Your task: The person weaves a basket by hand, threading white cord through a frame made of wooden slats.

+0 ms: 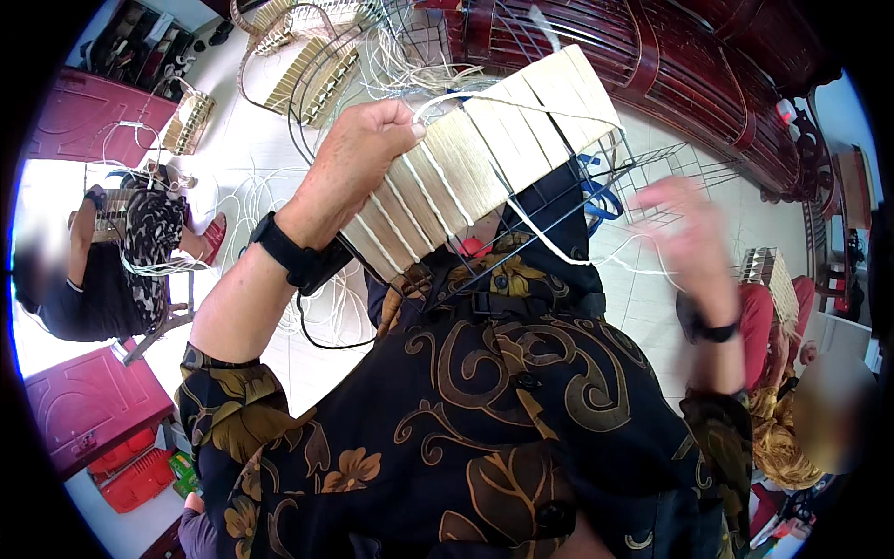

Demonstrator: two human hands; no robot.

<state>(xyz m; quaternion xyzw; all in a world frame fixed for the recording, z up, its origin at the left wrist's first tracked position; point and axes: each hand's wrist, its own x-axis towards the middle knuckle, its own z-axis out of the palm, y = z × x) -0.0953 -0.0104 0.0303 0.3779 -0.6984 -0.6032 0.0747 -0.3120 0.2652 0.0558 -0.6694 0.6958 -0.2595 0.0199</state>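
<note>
A basket of black wire frame (622,168), partly covered by pale flat wood-like strips (470,172), rests across my lap. White cord (402,207) crosses the strips in several slanting rows. My left hand (358,154) is at the basket's upper left edge, thumb and fingers pinched on the cord there. From beneath the wire, a loose length of cord (545,240) runs right toward my right hand (687,228). That hand is raised apart from the basket and smeared by motion, so its grip on the cord is unclear.
Finished-looking baskets (312,82) and a tangle of loose cord (410,56) lie at the far left. A dark red carved wooden bench (596,47) stands at the back. People sit working at left and right, one with a basket (768,270) near red trousers.
</note>
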